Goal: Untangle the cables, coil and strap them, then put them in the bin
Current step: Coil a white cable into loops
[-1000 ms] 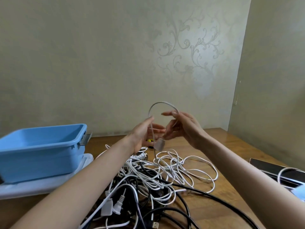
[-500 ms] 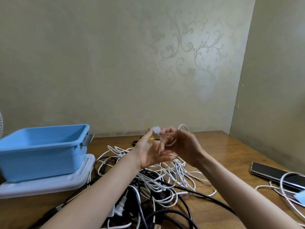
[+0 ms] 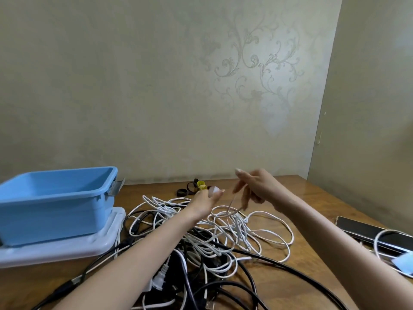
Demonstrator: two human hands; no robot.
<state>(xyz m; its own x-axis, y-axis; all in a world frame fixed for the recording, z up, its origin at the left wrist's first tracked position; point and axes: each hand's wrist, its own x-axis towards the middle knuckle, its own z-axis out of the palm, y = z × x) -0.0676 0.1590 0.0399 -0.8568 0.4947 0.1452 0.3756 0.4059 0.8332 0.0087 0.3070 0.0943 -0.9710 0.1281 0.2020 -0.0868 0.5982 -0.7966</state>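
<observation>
Apparently untangling is in hand: the left hand (image 3: pixel 204 199) pinches the white plug (image 3: pixel 213 190), the right hand (image 3: pixel 259 189) holds its cable (image 3: pixel 232 203), which next needs pulling free.

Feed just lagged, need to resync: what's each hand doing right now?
Left hand: pinches a white plug.
Right hand: fingers curled round the white cable.

No legible text or labels.

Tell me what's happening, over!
Left hand pinches white cable at plug. Right hand holds same cable. Black cables tangled through pile. Bin beside pile.
</observation>
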